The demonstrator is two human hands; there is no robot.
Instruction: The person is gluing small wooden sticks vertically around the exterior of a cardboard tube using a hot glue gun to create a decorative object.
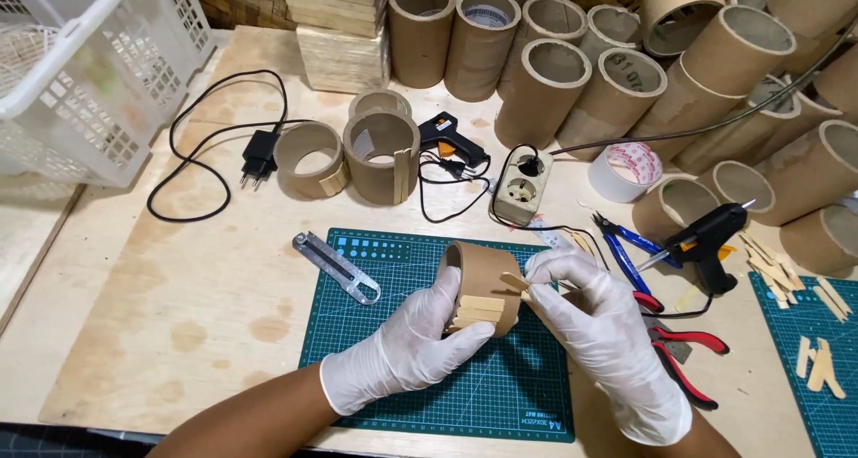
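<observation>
Cardboard ring (483,284) sits tipped on its side above the green cutting mat (420,378), its open axis running roughly level from left to right and slightly away from the person; both gloved hands meet on it at the middle of the mat. The left hand (407,351) comes up from below and left, fingers wrapped around the near wall over the flat wooden sticks (478,310) already lying side by side on the ring; the right hand (594,333) closes in from the right, fingertips pinched on one more wooden stick (516,282) laid against the ring's upper right edge; each hand is clamped, neither free. The ring lies between the two, the left carrying it. A black glue gun (710,239) rests on the surface well to the right, nearer the right hand.
</observation>
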